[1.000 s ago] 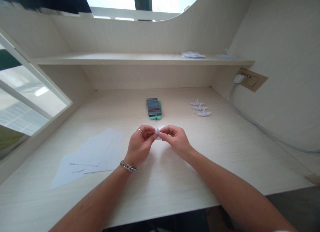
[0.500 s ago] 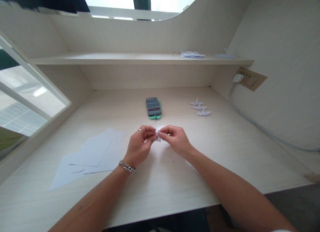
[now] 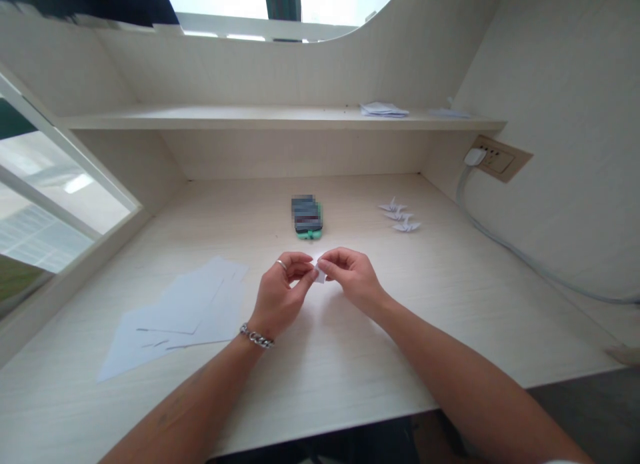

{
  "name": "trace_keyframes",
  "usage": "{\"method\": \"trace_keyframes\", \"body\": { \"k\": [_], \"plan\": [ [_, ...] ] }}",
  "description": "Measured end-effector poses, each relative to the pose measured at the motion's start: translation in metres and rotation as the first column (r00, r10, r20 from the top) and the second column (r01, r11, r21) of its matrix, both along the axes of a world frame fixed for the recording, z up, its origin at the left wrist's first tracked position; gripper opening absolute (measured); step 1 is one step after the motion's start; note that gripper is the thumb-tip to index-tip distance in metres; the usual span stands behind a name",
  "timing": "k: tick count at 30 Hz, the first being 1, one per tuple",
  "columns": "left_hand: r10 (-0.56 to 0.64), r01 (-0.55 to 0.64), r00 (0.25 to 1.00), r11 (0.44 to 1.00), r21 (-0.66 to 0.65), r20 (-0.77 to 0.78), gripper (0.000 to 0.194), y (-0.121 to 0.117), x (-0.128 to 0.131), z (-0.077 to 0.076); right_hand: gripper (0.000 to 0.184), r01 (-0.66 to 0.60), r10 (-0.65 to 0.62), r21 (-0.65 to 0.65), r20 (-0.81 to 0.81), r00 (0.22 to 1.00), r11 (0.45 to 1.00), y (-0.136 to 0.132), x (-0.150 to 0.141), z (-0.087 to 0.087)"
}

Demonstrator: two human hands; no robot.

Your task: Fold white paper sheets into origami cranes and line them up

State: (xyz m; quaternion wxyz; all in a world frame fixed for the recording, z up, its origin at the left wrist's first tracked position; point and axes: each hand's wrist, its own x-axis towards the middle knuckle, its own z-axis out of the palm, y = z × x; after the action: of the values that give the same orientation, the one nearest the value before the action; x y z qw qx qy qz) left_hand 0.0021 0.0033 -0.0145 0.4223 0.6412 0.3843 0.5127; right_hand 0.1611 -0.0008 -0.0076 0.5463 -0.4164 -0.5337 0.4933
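Folded paper (image 3: 320, 277) is held over the table (image 3: 345, 371), between its front and back edges and well apart from both. Left hand (image 3: 280, 295) and right hand (image 3: 356, 279) each have a thumb-and-finger grip pinching it. Uneven pulling could tear so small a piece or skew its creases; fingers cover much of it, so a misaligned fold might pass unnoticed.
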Motion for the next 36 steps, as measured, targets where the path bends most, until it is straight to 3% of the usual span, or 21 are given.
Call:
{"method": "trace_keyframes", "body": {
  "k": [3, 8, 13, 18, 22, 25, 29, 36],
  "plan": [
    [0.06, -0.06, 0.998, 0.998, 0.004, 0.027, 0.027, -0.001, 0.0, 0.001, 0.031, -0.087, 0.074, -0.104, -0.117, 0.99, 0.991, 0.002, -0.002, -0.001],
    [0.003, 0.009, 0.991, 0.996, -0.089, 0.13, 0.025, -0.001, 0.0, 0.008, 0.028, -0.185, 0.091, -0.231, -0.366, 0.926, 0.955, 0.002, -0.002, 0.001],
    [-0.075, 0.089, 0.99, 0.988, -0.123, 0.117, 0.03, 0.001, 0.0, 0.013, 0.033, -0.3, 0.147, -0.254, -0.487, 0.861, 0.919, -0.001, -0.001, 0.004],
    [-0.179, 0.186, 0.981, 0.976, -0.111, 0.073, 0.027, 0.003, -0.003, 0.014, 0.036, -0.34, 0.167, -0.241, -0.535, 0.828, 0.909, -0.005, -0.006, 0.004],
    [-0.16, 0.18, 0.98, 0.968, -0.177, 0.121, 0.024, 0.005, -0.004, 0.009, 0.039, -0.288, 0.144, -0.249, -0.472, 0.87, 0.925, -0.005, -0.008, 0.007],
    [-0.134, 0.172, 0.973, 0.964, -0.201, 0.186, 0.019, 0.006, -0.005, 0.007, 0.039, -0.162, 0.078, -0.244, -0.32, 0.944, 0.956, -0.004, -0.007, 0.006],
    [-0.099, 0.149, 0.972, 0.96, -0.236, 0.212, 0.017, 0.006, -0.005, 0.01, 0.03, -0.019, 0.013, -0.054, -0.101, 0.995, 0.998, -0.002, -0.003, 0.004],
    [-0.121, 0.183, 0.967, 0.943, -0.278, 0.225, 0.021, 0.005, -0.003, 0.009, 0.012, 0.059, -0.07, 0.134, 0.081, 0.994, 0.989, -0.005, -0.001, 0.002]
  ]
}}
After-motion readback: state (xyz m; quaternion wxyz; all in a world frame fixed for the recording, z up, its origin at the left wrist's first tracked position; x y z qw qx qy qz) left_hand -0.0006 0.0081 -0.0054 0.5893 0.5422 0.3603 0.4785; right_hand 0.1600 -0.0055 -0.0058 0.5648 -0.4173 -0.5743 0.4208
